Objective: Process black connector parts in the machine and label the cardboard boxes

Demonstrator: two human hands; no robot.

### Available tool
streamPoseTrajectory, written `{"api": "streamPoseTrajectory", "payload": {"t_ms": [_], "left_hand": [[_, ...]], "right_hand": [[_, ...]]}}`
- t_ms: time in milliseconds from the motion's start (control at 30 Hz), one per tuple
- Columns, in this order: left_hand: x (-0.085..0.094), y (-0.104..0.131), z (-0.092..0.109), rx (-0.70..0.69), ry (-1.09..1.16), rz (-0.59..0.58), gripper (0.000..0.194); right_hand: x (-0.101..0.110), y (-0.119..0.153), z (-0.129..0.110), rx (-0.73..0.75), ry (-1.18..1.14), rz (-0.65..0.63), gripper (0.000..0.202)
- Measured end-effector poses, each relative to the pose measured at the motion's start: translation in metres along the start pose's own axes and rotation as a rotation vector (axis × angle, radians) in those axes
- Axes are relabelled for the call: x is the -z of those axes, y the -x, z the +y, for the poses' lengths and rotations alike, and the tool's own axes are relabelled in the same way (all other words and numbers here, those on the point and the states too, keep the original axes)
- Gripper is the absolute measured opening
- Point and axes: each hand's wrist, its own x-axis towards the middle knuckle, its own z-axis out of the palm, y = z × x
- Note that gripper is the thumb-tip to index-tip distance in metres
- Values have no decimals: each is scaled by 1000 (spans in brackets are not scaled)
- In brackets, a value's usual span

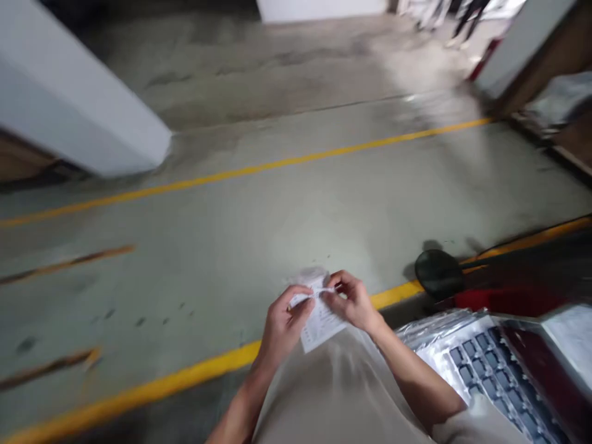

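Observation:
Both hands are together in front of my body, low in the middle of the head view. My left hand (289, 314) pinches the left side of a white printed paper slip (321, 324) between thumb and fingers. On the other side, my right hand (348, 299) grips the same slip near its upper edge. A narrow strip or fold stretches between the fingertips. Thin, clear plastic seems to show behind the slip's top. The print is too blurred to read.
At the lower right stands a tray (467, 351) with rows of dark parts. A dark round object (438, 274) is beyond it. Yellow lines (296, 161) cross the grey floor. A white pillar (115, 117) rises at left; people's legs (467, 24) show far right.

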Motion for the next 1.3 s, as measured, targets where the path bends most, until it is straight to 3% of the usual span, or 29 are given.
{"api": "streamPoseTrajectory", "payload": {"t_ms": [100, 233, 367, 500, 600, 700, 833, 967, 1100, 1167, 1300], "left_hand": [[-23, -104, 43, 48, -12, -136, 32], [-79, -225, 85, 62, 47, -385, 38], [-145, -347, 98, -27, -36, -595, 35], [-210, -482, 117, -79, -93, -698, 37], [-261, -577, 160, -71, -78, -799, 39], [-319, -654, 221, -47, -98, -968, 36], [-413, -729, 287, -88, -198, -1165, 27], [-527, -792, 307, -169, -228, -1205, 19], [-653, -854, 322, -124, -186, -1141, 22], [-715, -882, 344, -84, -135, -1100, 25], [-835, -927, 410, -49, -50, -1056, 30]], "right_hand": [[51, -82, -26, -142, -52, 79, 33], [128, -153, -47, -222, -93, 307, 33], [206, -218, -31, -244, -137, 464, 37], [284, -313, -18, -265, -177, 539, 43], [346, -384, -34, -299, -166, 630, 49], [411, -433, -62, -294, -211, 749, 53], [498, -468, -69, -227, -330, 890, 55], [607, -501, -37, -202, -460, 977, 53], [754, -540, -23, -168, -541, 977, 53], [837, -557, -37, -154, -540, 944, 55], [996, -577, -86, -145, -396, 881, 58]]}}
